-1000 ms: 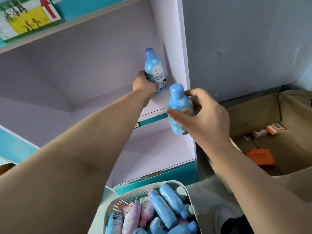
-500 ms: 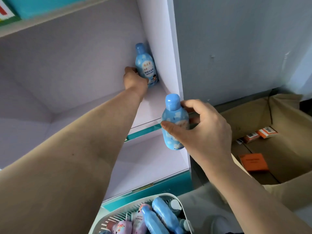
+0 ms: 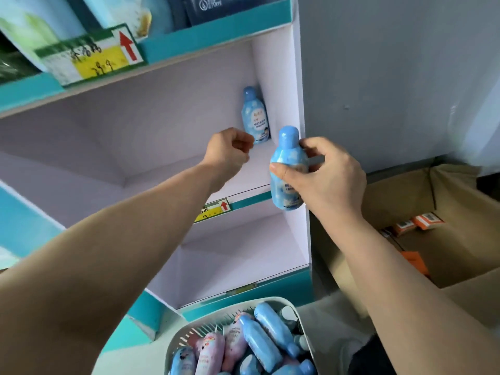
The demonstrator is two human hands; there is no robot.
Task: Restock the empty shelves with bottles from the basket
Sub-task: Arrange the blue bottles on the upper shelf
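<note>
One blue bottle (image 3: 255, 116) stands upright in the back right corner of the pale lilac shelf (image 3: 151, 169). My left hand (image 3: 227, 152) hovers just left of it, off the bottle, fingers curled with nothing in them. A second blue bottle (image 3: 288, 169) is gripped upright in my right hand (image 3: 327, 180), in front of the shelf's right side wall. At the bottom sits a white basket (image 3: 186, 336) holding several blue and pink bottles.
A lower lilac shelf (image 3: 238, 253) lies below, with a yellow price tag (image 3: 213, 209) on the edge between. The top shelf carries packaged goods and a price sign (image 3: 89, 58). An open cardboard box (image 3: 438, 234) with orange packets sits at right, against a grey wall.
My left hand has let go of the bottle in the shelf corner and drawn back a little. The right hand still holds its bottle near the shelf's right edge.
</note>
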